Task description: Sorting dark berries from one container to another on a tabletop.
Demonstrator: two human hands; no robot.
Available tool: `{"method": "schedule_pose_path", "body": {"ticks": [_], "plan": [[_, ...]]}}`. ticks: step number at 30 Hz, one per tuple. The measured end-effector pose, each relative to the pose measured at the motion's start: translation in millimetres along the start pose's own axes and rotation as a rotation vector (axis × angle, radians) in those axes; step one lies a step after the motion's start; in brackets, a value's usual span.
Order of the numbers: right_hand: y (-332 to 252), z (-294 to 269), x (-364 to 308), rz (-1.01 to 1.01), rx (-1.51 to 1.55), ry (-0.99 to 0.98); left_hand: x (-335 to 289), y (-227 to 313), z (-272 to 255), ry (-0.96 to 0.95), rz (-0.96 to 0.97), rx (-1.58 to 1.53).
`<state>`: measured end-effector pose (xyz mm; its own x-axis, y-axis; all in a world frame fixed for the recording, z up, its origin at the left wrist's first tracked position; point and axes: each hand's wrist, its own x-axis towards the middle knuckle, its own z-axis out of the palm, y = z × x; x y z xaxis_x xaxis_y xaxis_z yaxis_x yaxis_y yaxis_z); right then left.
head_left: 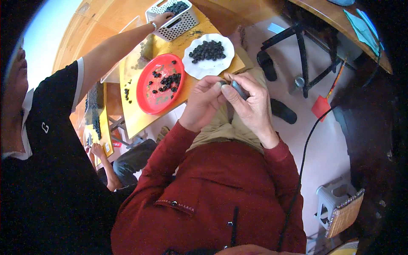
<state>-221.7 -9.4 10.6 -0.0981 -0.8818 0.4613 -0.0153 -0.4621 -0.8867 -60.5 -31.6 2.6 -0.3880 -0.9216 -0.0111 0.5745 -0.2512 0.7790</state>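
My left hand [203, 100] pinches a small dark round piece [222, 83] between thumb and fingertips. Close against it, my right hand [251, 101] is closed round a small blue-grey tool [239, 89], whose kind I cannot make out. Both hands meet over my lap, just off the table's near edge. Beyond them stands a white wavy-rimmed plate [222, 68] with a heap of dark, berry-like pieces [207, 51]. Left of it, a red oval tray [149, 104] carries scattered dark pieces and small greenish bits.
A person at my left reaches a hand [161, 19] into a white perforated basket [185, 25] of dark pieces on the yellow table [132, 117]. Another person's hands [98, 151] are at the lower left. At right are a black cable [304, 157], a grey stool [329, 199] and a red dustpan [321, 107].
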Motion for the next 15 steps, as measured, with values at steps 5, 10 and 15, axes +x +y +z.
{"method": "schedule_pose_path", "body": {"ticks": [5,10,15], "plan": [[14,4,-3,0.082,0.208,-0.051,-3,-3,1,-0.065,-0.039,0.027],[13,1,-6,0.425,0.395,-0.119,-18,3,-17,-0.096,-0.118,0.052],[30,0,-14,0.433,0.289,-0.075,-17,45,-42,0.221,-0.007,0.384]]}}
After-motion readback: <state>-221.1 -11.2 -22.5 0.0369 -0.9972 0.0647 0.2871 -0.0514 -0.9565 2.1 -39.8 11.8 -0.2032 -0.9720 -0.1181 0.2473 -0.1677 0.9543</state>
